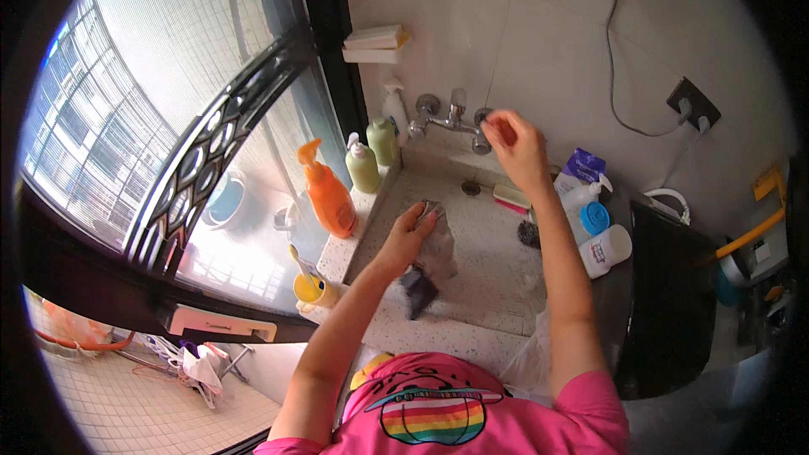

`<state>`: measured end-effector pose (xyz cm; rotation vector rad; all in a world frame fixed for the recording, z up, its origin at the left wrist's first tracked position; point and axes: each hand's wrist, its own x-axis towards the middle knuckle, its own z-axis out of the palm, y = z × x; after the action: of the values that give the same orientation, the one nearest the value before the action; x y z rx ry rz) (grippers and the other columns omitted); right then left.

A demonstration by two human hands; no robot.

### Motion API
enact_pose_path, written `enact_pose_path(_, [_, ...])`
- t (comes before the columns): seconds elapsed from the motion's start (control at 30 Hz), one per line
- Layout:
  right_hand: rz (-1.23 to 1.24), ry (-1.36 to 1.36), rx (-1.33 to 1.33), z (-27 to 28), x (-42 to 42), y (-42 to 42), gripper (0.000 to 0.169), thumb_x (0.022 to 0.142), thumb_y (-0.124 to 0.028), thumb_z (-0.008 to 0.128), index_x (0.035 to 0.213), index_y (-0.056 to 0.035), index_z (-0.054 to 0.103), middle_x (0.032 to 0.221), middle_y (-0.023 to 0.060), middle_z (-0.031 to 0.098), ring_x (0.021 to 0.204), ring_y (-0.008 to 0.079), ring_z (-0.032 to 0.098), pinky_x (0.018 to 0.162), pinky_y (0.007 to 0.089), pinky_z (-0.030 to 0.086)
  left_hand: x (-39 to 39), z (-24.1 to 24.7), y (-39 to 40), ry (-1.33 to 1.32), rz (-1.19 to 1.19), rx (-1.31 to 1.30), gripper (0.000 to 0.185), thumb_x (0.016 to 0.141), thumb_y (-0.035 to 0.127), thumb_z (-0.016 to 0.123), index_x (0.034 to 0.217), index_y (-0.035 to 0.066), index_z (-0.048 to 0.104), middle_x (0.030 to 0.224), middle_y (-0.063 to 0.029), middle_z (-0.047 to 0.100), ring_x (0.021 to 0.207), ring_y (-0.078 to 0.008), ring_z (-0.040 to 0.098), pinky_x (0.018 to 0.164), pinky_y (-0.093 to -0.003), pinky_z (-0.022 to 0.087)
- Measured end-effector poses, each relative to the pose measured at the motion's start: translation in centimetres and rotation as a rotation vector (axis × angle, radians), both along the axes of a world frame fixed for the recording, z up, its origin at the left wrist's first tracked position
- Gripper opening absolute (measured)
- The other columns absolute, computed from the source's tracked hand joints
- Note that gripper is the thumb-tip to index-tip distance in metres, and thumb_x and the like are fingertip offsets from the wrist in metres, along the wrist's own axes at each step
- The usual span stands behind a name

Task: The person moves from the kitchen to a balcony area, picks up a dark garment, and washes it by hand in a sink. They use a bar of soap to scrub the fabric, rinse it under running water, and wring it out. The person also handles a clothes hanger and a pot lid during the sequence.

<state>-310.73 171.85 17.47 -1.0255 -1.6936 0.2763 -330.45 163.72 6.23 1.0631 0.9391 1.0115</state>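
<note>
My left hand (408,237) grips a bunched, light grey piece of cloth (437,246) over the left side of the stone sink basin (468,246). Below it hangs a dark, blurred piece of fabric (418,292); whether the two are one item I cannot tell. My right hand (517,145) is raised by the right end of the chrome wall faucet (452,123), its fingers curled. Whether anything is between those fingers, or whether they touch the faucet, is not clear. In the basin lie a brush (512,198) and a dark scouring ball (528,234), beside the drain (470,188).
An orange pump bottle (330,199), green bottles (363,167) and a yellow cup (314,291) with a toothbrush line the left ledge. White containers (605,251) and a purple pouch (583,165) crowd the right. A glass door (253,107) stands left; a plastic bag (531,354) hangs in front.
</note>
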Motion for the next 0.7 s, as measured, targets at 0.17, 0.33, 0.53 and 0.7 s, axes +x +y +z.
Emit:
enact_pose_path(0.17, [0.054,-0.293,0.287,7.1,-6.7,7.3,0.017,0.08,-0.015,0.062,0.088,-0.0017,0.057,0.082,0.0085,0.059,0.075,0.0214,0.057,0.066,0.0309,0.046,0.2,-6.1,-0.1,-0.104,0.368,0.046,0.039,0.09,0.024,0.052,0.118,-0.004,0.046,0.112,-0.0064,0.053,0.099,-0.0134,0.049,0.081,-0.027,0.042])
enact_pose_path(0.33, [0.064,-0.571,0.287,7.1,-11.8,17.5,0.034,0.083,-0.028,0.057,0.101,-0.0004,0.056,0.105,0.0152,0.055,0.1,0.0303,0.051,0.087,0.0386,0.041,-1.7,-15.1,-3.4,0.802,0.224,-0.049,0.031,0.077,0.028,0.057,0.085,-0.002,0.059,0.078,-0.0253,0.06,0.075,-0.0382,0.06,0.063,-0.0424,0.046])
enact_pose_path(0.53, [0.009,-0.868,-0.004,5.9,-15.3,23.8,0.05,0.085,-0.044,0.049,0.113,-0.0026,0.053,0.12,0.021,0.046,0.115,0.035,0.041,0.096,0.044,0.035,-1.6,-15.9,-6.1,0.779,0.161,0.04,0.033,0.075,0.027,0.061,0.094,0.001,0.055,0.075,-0.0245,0.06,0.073,-0.041,0.059,0.063,-0.0466,0.045])
enact_pose_path(0.7, [-0.037,-0.906,0.071,4.3,-16.7,25.2,0.056,0.084,-0.049,0.047,0.111,-0.0009,0.054,0.113,0.0225,0.052,0.11,0.0368,0.045,0.096,0.0441,0.033,-1.9,-13.9,-6.6,0.779,0.096,-0.007,0.03,0.077,0.024,0.059,0.095,0.001,0.055,0.076,-0.0246,0.06,0.074,-0.0398,0.059,0.062,-0.0444,0.045])
